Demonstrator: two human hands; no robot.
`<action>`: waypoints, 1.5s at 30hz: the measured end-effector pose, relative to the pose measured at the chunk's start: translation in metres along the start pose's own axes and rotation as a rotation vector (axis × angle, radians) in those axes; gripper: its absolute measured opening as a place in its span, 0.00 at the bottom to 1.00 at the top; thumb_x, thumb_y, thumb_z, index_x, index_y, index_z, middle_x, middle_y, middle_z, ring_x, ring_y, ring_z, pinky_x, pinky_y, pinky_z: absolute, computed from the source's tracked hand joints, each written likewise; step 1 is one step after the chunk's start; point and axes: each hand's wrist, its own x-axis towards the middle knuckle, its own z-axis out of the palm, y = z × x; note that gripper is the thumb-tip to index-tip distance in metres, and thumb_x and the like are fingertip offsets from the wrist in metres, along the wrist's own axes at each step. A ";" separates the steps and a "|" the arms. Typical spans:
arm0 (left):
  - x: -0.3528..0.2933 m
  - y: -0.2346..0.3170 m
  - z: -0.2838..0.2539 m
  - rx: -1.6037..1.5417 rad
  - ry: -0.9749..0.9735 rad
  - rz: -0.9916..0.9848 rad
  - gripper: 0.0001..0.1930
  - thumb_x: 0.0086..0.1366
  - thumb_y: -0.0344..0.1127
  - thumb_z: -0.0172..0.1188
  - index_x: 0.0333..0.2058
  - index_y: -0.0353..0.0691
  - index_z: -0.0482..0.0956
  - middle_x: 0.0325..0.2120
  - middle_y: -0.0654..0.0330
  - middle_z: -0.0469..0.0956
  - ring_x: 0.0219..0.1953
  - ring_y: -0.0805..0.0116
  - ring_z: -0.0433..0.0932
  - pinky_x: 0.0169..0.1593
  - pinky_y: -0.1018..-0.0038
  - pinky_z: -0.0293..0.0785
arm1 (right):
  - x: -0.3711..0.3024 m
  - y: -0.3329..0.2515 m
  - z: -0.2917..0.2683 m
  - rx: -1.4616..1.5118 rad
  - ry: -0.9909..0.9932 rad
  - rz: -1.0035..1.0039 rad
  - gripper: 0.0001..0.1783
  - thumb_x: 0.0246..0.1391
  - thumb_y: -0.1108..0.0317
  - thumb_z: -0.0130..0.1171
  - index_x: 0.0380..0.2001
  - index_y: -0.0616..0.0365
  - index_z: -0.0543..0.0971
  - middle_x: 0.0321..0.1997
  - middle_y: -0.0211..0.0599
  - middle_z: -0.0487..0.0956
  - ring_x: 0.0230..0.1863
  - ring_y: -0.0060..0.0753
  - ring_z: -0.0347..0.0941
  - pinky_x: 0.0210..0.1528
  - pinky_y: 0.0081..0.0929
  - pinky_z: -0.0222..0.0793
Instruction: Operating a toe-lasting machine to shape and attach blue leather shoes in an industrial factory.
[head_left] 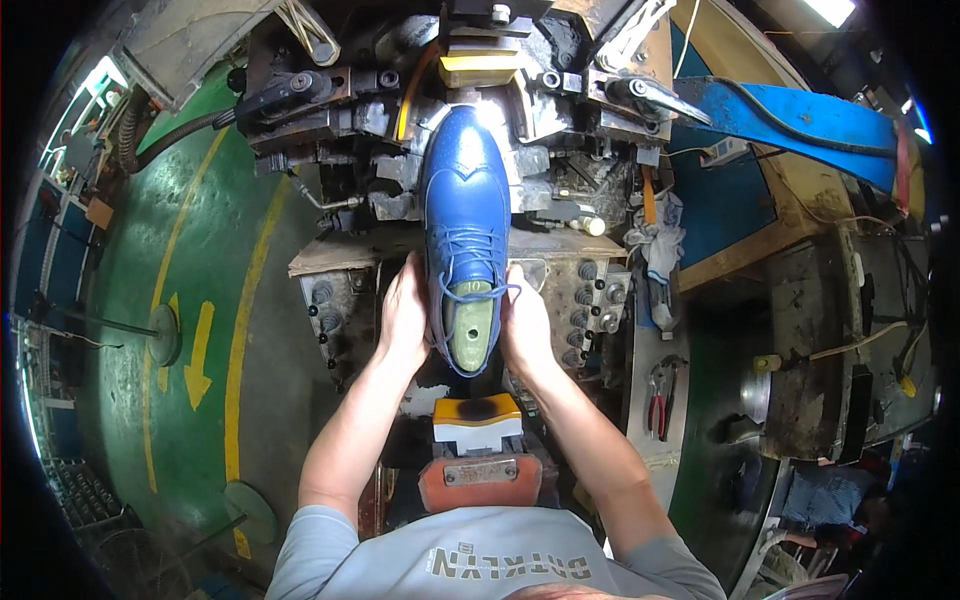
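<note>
A blue lace-up wingtip shoe (464,205) points away from me, its toe among the metal jaws of a shoe-making machine (395,165). Inside its opening sits a green shoe last (472,338) with a round hole. My left hand (405,318) presses against the left side of the heel half, fingers wrapped along it. On the opposite side my right hand (526,322) grips the shoe the same way. Blue laces are tied over the tongue, one loop hanging near my right hand. The sole is hidden underneath. Ahead of the toe is a yellow-edged pad (478,68).
Below the heel stands a yellow pad with a dark patch (478,410) above an orange block (480,485). Knob panels (590,310) flank the shoe. Red-handled pliers (658,412) and a grey glove (660,240) lie at right. A round-based stand (165,335) is on the green floor.
</note>
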 end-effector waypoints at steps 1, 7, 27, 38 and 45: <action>0.001 0.004 0.004 -0.038 -0.076 -0.016 0.23 0.75 0.49 0.42 0.53 0.35 0.71 0.47 0.57 0.76 0.47 0.70 0.76 0.52 0.71 0.73 | 0.003 0.000 0.008 0.172 0.006 0.039 0.26 0.71 0.52 0.35 0.49 0.63 0.75 0.45 0.34 0.78 0.43 0.24 0.73 0.52 0.26 0.67; 0.004 -0.001 0.009 0.068 -0.067 0.174 0.21 0.75 0.48 0.43 0.47 0.34 0.74 0.40 0.58 0.78 0.41 0.70 0.77 0.48 0.72 0.74 | 0.008 0.023 0.015 0.385 0.137 0.001 0.24 0.72 0.55 0.35 0.43 0.62 0.76 0.42 0.34 0.78 0.43 0.24 0.71 0.50 0.26 0.67; -0.082 -0.101 -0.109 0.254 0.075 -0.310 0.19 0.70 0.45 0.50 0.47 0.34 0.75 0.31 0.58 0.78 0.35 0.67 0.76 0.39 0.68 0.72 | -0.105 0.085 -0.161 -0.186 0.444 0.224 0.21 0.69 0.51 0.42 0.43 0.59 0.75 0.29 0.26 0.71 0.26 0.18 0.67 0.27 0.19 0.65; -0.158 -0.189 -0.145 0.458 0.093 -0.353 0.21 0.70 0.48 0.49 0.44 0.34 0.78 0.31 0.59 0.79 0.32 0.69 0.76 0.36 0.71 0.71 | -0.192 0.191 -0.183 -0.158 0.364 0.424 0.21 0.69 0.52 0.42 0.36 0.58 0.75 0.26 0.28 0.71 0.24 0.21 0.65 0.27 0.24 0.65; -0.207 -0.257 -0.144 0.992 0.047 -0.228 0.22 0.71 0.50 0.49 0.42 0.34 0.80 0.30 0.60 0.79 0.30 0.70 0.75 0.35 0.73 0.71 | -0.242 0.165 -0.204 -0.163 0.312 0.425 0.22 0.69 0.53 0.41 0.42 0.62 0.75 0.29 0.31 0.73 0.26 0.20 0.69 0.27 0.21 0.68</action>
